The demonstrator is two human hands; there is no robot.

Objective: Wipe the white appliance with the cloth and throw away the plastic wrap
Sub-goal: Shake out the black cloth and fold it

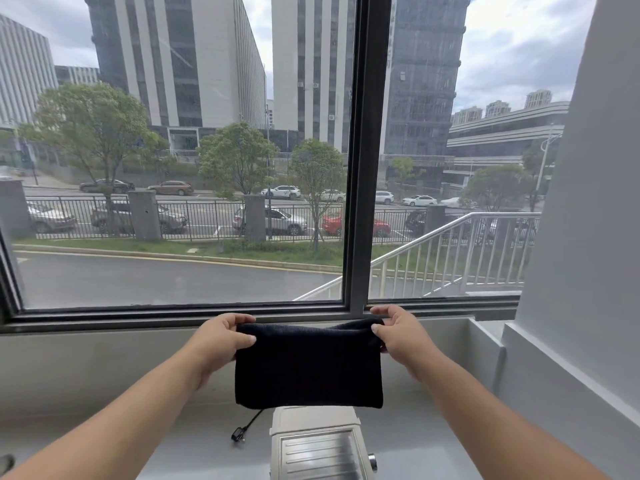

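While the left hand (221, 336) pinches one top corner of the cloth (308, 365) and the right hand (398, 336) pinches the other, the dark folded cloth hangs flat just above the white appliance (318, 445) on the grey ledge (104, 410). If either pinch slackens, I judge the cloth could drop or swing onto the black plug (239, 436) lying left of the appliance. No plastic wrap is visible.

Window, sill and street beyond

A dark-framed window (358, 150) stood above a grey sill (86, 368), where a black cable end (239, 436) lay. Outside were tall buildings (180, 60), trees (93, 123), parked cars (273, 220), a black fence (194, 218) and a metal stair railing (450, 251).
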